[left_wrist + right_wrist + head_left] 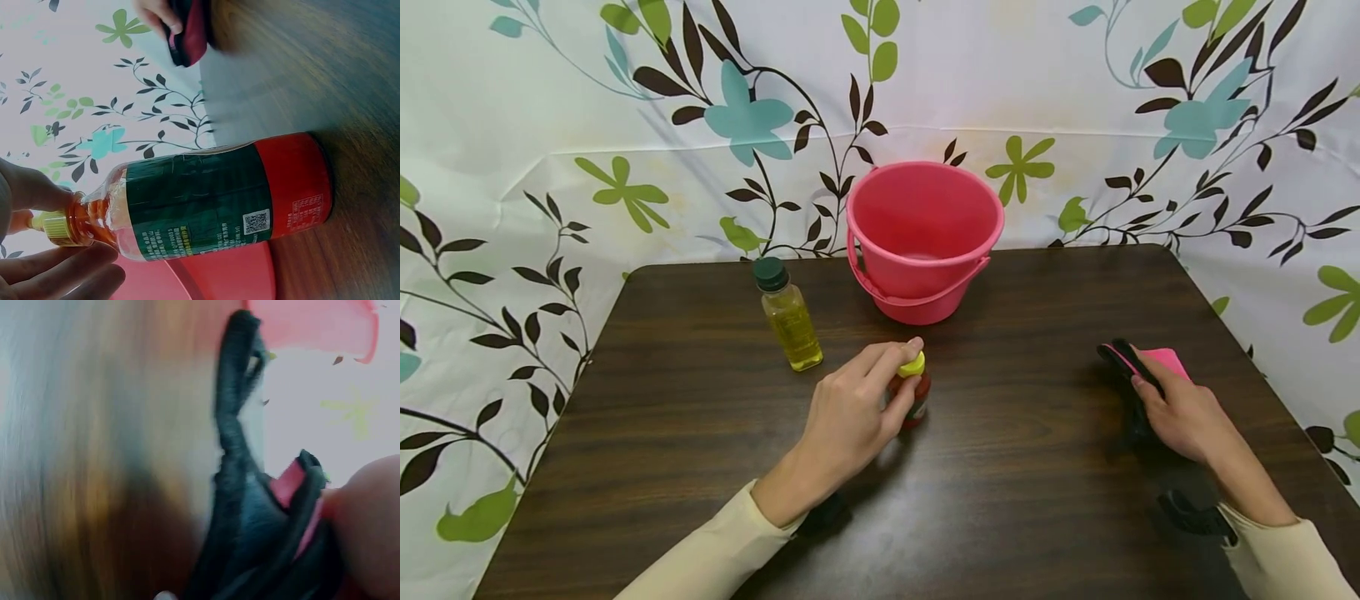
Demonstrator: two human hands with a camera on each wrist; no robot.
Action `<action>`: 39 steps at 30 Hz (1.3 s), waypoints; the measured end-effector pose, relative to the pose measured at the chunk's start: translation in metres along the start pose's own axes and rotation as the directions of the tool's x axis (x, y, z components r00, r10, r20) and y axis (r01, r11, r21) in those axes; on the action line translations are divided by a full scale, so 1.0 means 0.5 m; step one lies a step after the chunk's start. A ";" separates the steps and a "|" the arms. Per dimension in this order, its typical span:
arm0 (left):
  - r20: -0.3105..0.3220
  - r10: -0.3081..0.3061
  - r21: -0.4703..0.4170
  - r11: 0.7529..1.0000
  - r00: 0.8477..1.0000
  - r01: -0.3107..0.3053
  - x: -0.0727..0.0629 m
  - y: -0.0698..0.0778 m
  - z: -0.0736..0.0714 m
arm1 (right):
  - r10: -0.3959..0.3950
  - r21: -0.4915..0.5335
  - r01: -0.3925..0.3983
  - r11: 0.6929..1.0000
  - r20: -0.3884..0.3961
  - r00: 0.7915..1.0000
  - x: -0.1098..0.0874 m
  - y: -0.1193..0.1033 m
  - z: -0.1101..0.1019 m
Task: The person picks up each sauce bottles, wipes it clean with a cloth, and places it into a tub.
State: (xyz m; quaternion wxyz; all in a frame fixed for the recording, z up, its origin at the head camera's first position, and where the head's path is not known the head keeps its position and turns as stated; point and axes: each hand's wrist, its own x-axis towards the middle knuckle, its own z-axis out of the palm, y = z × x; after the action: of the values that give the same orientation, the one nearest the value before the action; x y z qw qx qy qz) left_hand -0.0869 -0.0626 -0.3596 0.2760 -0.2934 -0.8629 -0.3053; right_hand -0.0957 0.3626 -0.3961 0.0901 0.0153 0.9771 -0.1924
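Observation:
My left hand (850, 408) pinches the yellow cap (913, 365) of a sauce bottle (917, 407) between thumb and fingers. In the left wrist view the bottle (200, 203) has a dark green label, red contents and a clear neck, and its base appears to meet the table. Over to the right, my right hand (1187, 417) grips a soft black-and-pink item (1123, 358), seemingly fabric; its kind is not clear. Close up in the right wrist view, this black fabric (244, 531) looks folded, with a strip of pink showing.
A pink bucket (917, 287) with its handle down stands at the back middle of the dark wooden table (1030, 517). To its left is a bottle of yellow oil (793, 329) with a green cap. Leaf-patterned cloth (647, 192) hangs behind the table.

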 end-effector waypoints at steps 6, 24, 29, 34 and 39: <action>-0.001 -0.004 -0.008 1.000 1.000 0.004 -0.001 0.000 0.001 | 0.061 0.272 -0.034 0.962 -0.089 0.994 -0.012 -0.034 0.007; 0.032 -0.021 -0.021 1.000 0.999 0.022 0.001 -0.002 -0.003 | -0.118 0.979 0.202 0.016 -0.199 0.973 -0.039 -0.128 0.037; 0.047 -0.032 -0.042 0.999 0.998 0.034 0.005 -0.002 -0.007 | -0.119 0.976 0.216 -0.020 -0.217 0.969 -0.048 -0.157 0.047; 0.045 -0.030 -0.062 0.998 0.999 0.032 0.006 -0.003 -0.007 | -0.098 0.978 0.199 0.065 -0.192 0.976 -0.059 -0.200 0.058; 0.050 -0.031 -0.097 0.995 0.998 0.036 0.008 -0.004 -0.006 | -0.103 0.971 0.189 0.150 -0.174 0.979 -0.068 -0.259 0.075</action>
State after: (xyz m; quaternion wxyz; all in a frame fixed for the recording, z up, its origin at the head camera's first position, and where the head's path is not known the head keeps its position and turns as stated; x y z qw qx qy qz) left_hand -0.0902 -0.0647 -0.3558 0.2353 -0.2995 -0.8580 -0.3446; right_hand -0.0644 0.2286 -0.3758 0.0074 -0.0178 0.6205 -0.7840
